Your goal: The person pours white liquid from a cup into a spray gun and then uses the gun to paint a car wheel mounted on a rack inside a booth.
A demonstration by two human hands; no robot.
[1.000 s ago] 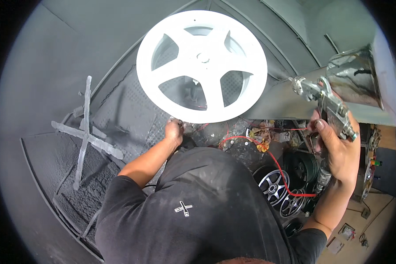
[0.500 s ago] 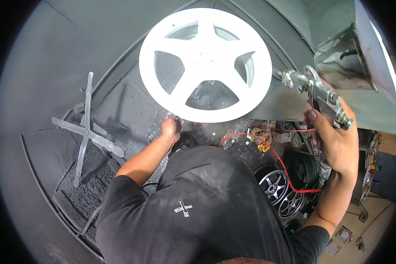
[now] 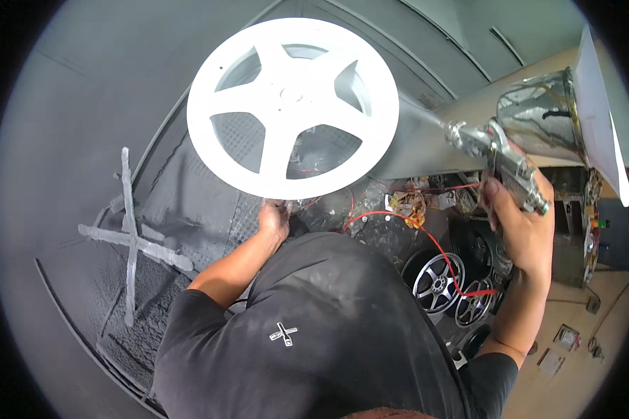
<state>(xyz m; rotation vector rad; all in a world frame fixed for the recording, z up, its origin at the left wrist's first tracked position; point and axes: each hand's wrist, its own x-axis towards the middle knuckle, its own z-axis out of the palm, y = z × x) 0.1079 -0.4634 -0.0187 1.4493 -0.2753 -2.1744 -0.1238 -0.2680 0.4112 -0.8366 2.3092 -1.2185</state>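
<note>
A white five-spoke wheel rim (image 3: 281, 136) fills the upper middle, held up face toward me. My left hand (image 3: 274, 221) is just under its lower edge, fingers curled on something I cannot make out, partly hidden by the rim. My right hand (image 3: 517, 230) is closed round a metal spray gun (image 3: 500, 164), with a large metal cup (image 3: 534, 115) on it and a white sheet (image 3: 601, 112) beside the cup. A pale spray fans from the nozzle toward the rim's right side.
A crossed metal stand (image 3: 129, 241) leans at left on grey-coated surfaces. A red hose (image 3: 433, 244) runs past my right side. Several other wheels (image 3: 437, 283) and scattered litter (image 3: 409, 206) lie below. A cluttered shelf (image 3: 580, 230) stands at far right.
The rim's spokes have rotated. The rim now sits further left in view. My right hand with the gun has shifted up and left, and the spray shows more clearly.
</note>
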